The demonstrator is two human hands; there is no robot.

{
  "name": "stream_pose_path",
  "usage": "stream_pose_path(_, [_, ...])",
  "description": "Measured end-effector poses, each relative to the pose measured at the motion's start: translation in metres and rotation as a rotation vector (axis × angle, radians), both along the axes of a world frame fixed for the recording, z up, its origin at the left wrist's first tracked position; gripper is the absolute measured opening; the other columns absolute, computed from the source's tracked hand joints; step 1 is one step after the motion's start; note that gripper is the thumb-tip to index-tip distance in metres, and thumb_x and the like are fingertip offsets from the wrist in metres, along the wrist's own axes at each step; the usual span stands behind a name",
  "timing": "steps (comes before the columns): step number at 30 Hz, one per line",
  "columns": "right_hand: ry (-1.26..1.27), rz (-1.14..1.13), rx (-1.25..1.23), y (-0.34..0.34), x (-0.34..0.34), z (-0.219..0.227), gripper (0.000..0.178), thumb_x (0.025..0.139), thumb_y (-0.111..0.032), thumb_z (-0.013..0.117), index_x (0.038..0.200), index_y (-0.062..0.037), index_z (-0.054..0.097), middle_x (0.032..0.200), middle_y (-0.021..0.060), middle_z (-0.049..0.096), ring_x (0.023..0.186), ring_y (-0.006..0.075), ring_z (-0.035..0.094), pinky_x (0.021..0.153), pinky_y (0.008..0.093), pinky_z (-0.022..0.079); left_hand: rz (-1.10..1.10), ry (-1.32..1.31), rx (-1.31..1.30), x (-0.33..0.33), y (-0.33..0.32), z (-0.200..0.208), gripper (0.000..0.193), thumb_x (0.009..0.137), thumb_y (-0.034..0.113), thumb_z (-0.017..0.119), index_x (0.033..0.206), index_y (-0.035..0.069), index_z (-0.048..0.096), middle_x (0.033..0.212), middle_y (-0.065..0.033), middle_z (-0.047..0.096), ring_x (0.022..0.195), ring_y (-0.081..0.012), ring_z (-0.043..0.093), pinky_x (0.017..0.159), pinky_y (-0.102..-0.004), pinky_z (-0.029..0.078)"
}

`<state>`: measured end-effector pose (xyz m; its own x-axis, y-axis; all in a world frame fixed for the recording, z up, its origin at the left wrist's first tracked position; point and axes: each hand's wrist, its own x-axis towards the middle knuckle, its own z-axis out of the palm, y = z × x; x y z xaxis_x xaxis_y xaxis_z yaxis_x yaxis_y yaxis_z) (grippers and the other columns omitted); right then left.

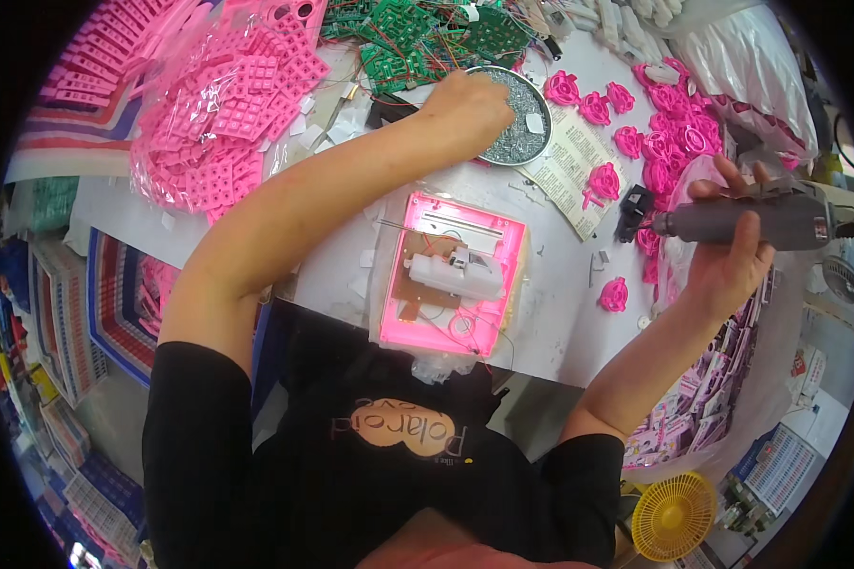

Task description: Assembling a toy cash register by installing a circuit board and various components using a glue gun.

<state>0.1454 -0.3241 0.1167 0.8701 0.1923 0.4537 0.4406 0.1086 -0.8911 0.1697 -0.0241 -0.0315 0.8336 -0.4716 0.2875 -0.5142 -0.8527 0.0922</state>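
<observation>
Screwdriver (795, 223) lies crosswise, tip leftward, in the grip of the right hand (727, 268); I cannot tell the left hand's (468, 106) grip at the dish (549, 121).

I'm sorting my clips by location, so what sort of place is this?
Most likely a small assembly workshop, perhaps for electronic toys or gadgets. The signs are the green circuit boards in a heap, the mass of pink plastic parts, and the grey power tool in the right hand.

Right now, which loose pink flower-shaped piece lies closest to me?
The pink piece lying alone between the paper sheet and the table's near edge; the other loose ones sit farther away.
</observation>
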Motion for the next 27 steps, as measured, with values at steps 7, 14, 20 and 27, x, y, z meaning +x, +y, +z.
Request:
stream_pose_path(7, [-0.001,0.060,0.200,0.050,-0.016,-0.016,0.048,0.094,-0.017,0.069,0.132,0.0045,0.049,0.101,0.0189,0.068,0.078,0.0200,0.061,0.075,0.0340,0.051,-0.051,0.037,-0.018,-0.005,-0.007,0.004,0.008,0.086,0.023,0.066,0.088,0.015,0.069,0.088,-0.0026,0.064,0.095,-0.0209,0.063,0.086,-0.0439,0.041])
stream_pose_path(14, [0.053,-0.028,0.091,0.081,-0.027,-0.018,0.041,0.097,-0.012,0.061,0.134,0.0009,0.048,0.105,0.0155,0.065,0.086,0.0217,0.058,0.082,0.0388,0.048,-0.002,-0.072,-0.045,0.004,-0.003,0.005,0.019,0.090,0.033,0.065,0.087,0.015,0.070,0.086,-0.0020,0.066,0.091,-0.0225,0.064,0.086,-0.0449,0.041])
stream_pose_path(20, [0.190,0.224,0.171,0.085,-0.030,-0.012,0.038,0.093,-0.003,0.063,0.128,0.0026,0.049,0.099,0.0168,0.069,0.090,0.0242,0.068,0.085,0.0372,0.053,-0.023,0.105,0.001,0.015,0.001,0.017,0.033,0.089,0.040,0.066,0.073,0.011,0.068,0.070,-0.0045,0.065,0.077,-0.0260,0.066,0.083,-0.0453,0.043])
stream_pose_path(27, [0.252,0.209,0.156,0.083,-0.059,-0.025,0.039,0.091,-0.010,0.070,0.123,-0.0002,0.052,0.089,0.0145,0.068,0.078,0.0247,0.067,0.076,0.0393,0.053,-0.174,0.272,-0.394,-0.056,0.013,0.058,0.026,0.079,0.029,0.077,0.072,0.011,0.059,0.076,-0.0049,0.065,0.076,-0.0263,0.065,0.083,-0.0447,0.040])
